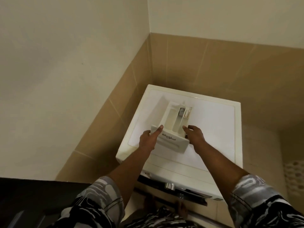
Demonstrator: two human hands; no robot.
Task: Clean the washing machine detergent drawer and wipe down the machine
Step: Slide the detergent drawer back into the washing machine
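Both hands hold one detergent drawer [171, 122]. Our left hand [148, 139] grips the front panel's 9 o'clock end, one finger laid straight along its top edge. Our right hand [195, 134] curls round the 3 o'clock end. The hands are apart, with the panel between them.

Drawer: off-white moulded plastic, long and boxy. The panel faces 6 o'clock and three troughs run toward 12; the far end holds a grey insert. It lies over the smooth white top of one washing machine [213, 129], toward its 9 o'clock side. We cannot tell whether it is resting or lifted.

One shiny round knob [169, 185] sits at the machine's 6 o'clock edge. Two patterned grey sleeves [102, 195]. Glossy tan tiles [230, 71] run below a matte cream wall [65, 46].
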